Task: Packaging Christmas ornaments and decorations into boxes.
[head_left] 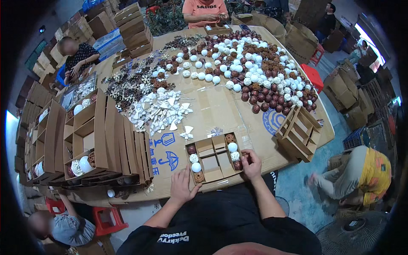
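Observation:
A divided cardboard box lies flat before me at the table's near edge. Down its left column run a dark red glitter ball, a white woven ball, a smooth white ball and a brown woven ball. The right column holds a similar mix, with a brown woven ball at its far end. Its middle compartments hold no balls. My left hand rests against the left wall, fingers stretched and thumb apart. Curled at the right wall, my right hand grips the box's side.
White wooden pieces and brown snowflakes are heaped at left, many balls at far right. Stacked divided boxes stand at left and right. Co-workers sit around the table; someone in yellow bends at right.

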Motion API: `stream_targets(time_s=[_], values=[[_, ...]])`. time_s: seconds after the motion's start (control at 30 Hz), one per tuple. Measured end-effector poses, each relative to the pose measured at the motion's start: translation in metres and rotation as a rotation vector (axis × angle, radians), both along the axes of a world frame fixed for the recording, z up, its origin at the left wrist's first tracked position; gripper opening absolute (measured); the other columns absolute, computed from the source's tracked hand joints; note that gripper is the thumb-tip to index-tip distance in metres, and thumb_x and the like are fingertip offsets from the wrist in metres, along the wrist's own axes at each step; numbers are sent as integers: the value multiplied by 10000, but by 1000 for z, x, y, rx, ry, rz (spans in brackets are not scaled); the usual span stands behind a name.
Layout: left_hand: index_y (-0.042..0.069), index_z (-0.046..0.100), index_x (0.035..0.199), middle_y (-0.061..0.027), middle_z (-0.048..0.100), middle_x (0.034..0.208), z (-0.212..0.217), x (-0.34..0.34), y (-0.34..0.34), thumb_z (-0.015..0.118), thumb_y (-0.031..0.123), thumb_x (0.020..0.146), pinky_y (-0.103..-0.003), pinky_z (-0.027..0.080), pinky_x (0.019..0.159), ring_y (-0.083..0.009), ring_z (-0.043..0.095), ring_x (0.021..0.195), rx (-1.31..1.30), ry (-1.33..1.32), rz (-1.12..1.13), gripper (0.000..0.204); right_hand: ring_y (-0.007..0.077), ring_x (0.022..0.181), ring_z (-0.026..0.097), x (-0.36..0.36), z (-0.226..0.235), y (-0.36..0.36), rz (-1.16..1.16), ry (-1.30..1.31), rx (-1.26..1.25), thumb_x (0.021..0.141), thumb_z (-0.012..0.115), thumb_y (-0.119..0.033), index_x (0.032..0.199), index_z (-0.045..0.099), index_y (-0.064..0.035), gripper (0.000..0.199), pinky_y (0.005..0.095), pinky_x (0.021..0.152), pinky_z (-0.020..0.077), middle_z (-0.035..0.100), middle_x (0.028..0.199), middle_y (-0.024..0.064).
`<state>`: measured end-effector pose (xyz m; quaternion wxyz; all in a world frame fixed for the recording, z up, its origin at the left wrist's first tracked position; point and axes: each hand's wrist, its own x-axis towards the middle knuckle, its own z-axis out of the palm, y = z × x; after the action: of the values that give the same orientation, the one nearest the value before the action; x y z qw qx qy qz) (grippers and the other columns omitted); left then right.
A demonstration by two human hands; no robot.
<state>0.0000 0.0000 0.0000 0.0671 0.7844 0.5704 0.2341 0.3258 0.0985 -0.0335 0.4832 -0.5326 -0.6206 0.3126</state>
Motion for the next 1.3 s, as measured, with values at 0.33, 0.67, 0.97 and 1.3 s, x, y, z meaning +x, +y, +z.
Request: stream_targets(time_s=[0.33,0.67,0.97,1.3], values=[[-117,370,1519,-251,579,1259,-5,-5,-2,749,419,887,-520,394,1018,-415,531,1118,-38,-30,21,911,159,570,567,-14,20,-2,22,-19,15,873,743,-150,1131,665,-29,295,322,560,465,565,642,44],[-90,386,1536,-197,595,1245,-11,-1,-1,758,394,854,-496,414,989,-378,546,1090,-44,-19,48,915,204,550,601,-8,9,3,30,-103,47,859,752,-160,1103,666,-44,283,350,554,481,579,625,58],[-92,391,1523,-205,590,1270,-7,-1,-2,760,335,856,-481,417,1002,-383,547,1126,-51,-19,58,874,207,550,607,-11,19,2,25,-145,60,857,759,-188,1104,665,-55,295,353,549,482,576,626,49],[-97,386,1511,-238,593,1254,-7,3,-2,798,273,859,-495,429,998,-418,547,1110,-86,-101,109,855,247,560,627,-20,41,5,-54,-227,67,888,752,-216,1090,708,-67,255,379,557,497,618,664,95]])
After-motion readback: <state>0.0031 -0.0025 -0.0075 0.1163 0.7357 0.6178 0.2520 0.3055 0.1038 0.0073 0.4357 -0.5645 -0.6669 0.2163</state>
